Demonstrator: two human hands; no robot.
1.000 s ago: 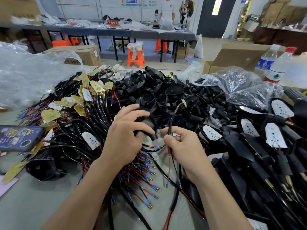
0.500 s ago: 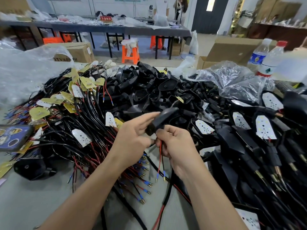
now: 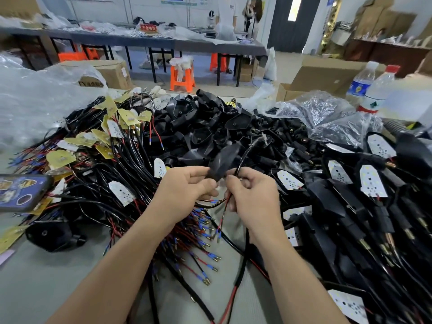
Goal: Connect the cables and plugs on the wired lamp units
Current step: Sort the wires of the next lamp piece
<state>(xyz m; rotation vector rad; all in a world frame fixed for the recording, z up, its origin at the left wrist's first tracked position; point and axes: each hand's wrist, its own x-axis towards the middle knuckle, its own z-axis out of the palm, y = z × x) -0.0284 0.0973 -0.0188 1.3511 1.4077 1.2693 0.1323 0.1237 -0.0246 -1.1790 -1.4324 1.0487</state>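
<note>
My left hand (image 3: pixel 184 185) grips a black lamp housing (image 3: pixel 222 162) by its narrow end and holds it tilted up to the right above the table. Just right of it, my right hand (image 3: pixel 253 195) pinches a black sheathed cable (image 3: pixel 245 153). The cable arcs up to a small board at its tip, and its red and black leads hang down below my fingers. The two hands nearly touch. How far the cable runs into the housing is hidden by my fingers.
A heap of empty black housings (image 3: pixel 210 129) lies behind my hands. Wired LED boards (image 3: pixel 112 141) pile on the left, assembled lamp units (image 3: pixel 369 183) on the right. A phone (image 3: pixel 21 192) lies far left, plastic bags (image 3: pixel 327 113) and bottles (image 3: pixel 374 92) at the back right.
My left hand took a black housing off the pile and lifted it. My right hand raised the cable beside it, and both hands have come close together.
</note>
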